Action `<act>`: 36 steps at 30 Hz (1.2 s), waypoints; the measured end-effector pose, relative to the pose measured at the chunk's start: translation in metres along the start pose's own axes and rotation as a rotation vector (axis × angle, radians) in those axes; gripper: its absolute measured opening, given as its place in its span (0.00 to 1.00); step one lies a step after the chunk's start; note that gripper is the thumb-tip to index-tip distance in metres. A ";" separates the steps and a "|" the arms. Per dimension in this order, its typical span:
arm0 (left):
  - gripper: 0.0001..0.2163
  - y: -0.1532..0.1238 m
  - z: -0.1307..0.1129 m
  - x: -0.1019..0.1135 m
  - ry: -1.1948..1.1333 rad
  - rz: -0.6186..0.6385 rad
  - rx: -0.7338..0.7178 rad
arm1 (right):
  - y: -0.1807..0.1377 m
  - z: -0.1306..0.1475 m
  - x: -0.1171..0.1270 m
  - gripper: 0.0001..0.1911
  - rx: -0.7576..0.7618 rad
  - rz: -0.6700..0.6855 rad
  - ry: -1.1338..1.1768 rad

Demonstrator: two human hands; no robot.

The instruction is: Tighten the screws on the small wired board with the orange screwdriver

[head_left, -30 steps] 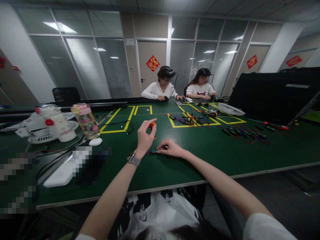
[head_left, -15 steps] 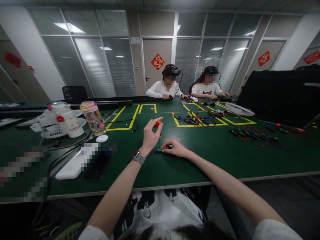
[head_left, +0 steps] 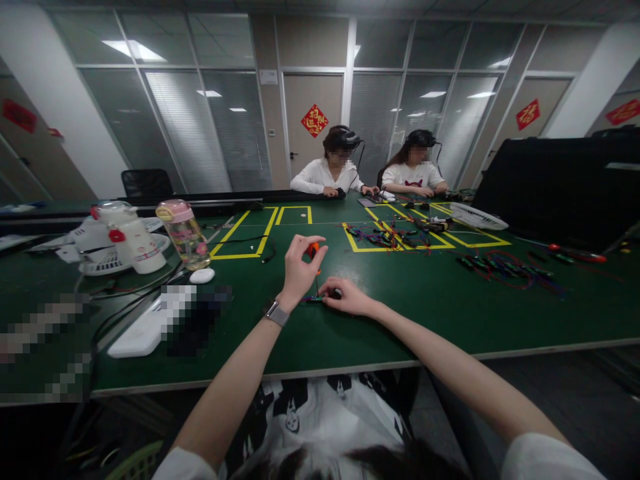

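Note:
My left hand (head_left: 299, 270) is raised over the table, its fingers curled around the orange handle of a screwdriver (head_left: 313, 250). Thumb and forefinger arch apart above the handle, and the hand hides part of the tool. The thin shaft points down to a small green circuit board (head_left: 314, 299) lying on the green table. My right hand (head_left: 347, 297) rests low at the board's right end and pinches it between thumb and fingers. Whether the screwdriver tip sits in a screw is too small to see.
Tangled wired boards (head_left: 385, 237) lie beyond my hands, with another pile (head_left: 505, 270) to the right. A pink-lidded bottle (head_left: 184, 233), a white jug (head_left: 133, 240) and a white power strip-like object (head_left: 145, 330) stand left. Two people (head_left: 333, 177) sit opposite; a black case (head_left: 545, 193) stands right.
The view has shifted slightly. My left thumb and forefinger have spread a little wider around the screwdriver handle. My right hand stays at the circuit board.

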State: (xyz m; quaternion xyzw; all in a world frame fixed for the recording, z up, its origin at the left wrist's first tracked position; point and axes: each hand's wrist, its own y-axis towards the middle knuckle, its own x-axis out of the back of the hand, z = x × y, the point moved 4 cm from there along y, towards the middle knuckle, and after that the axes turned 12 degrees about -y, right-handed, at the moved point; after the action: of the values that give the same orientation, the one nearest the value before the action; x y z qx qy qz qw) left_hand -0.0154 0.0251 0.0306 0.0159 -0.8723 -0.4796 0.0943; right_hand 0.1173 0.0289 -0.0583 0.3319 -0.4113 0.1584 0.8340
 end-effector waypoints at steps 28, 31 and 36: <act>0.05 0.000 -0.009 0.005 0.069 -0.056 -0.094 | 0.000 -0.010 -0.007 0.08 -0.052 0.016 0.066; 0.09 -0.001 -0.004 0.002 -0.013 0.009 -0.043 | 0.001 -0.010 -0.006 0.08 -0.049 0.021 0.071; 0.15 -0.005 0.003 -0.008 -0.240 0.089 0.098 | 0.001 -0.011 -0.006 0.08 -0.038 0.042 0.063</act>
State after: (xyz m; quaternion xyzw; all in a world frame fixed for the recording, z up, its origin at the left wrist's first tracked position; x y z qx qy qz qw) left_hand -0.0087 0.0262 0.0240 -0.0755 -0.8996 -0.4300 0.0097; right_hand 0.1191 0.0372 -0.0673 0.3022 -0.3946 0.1782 0.8492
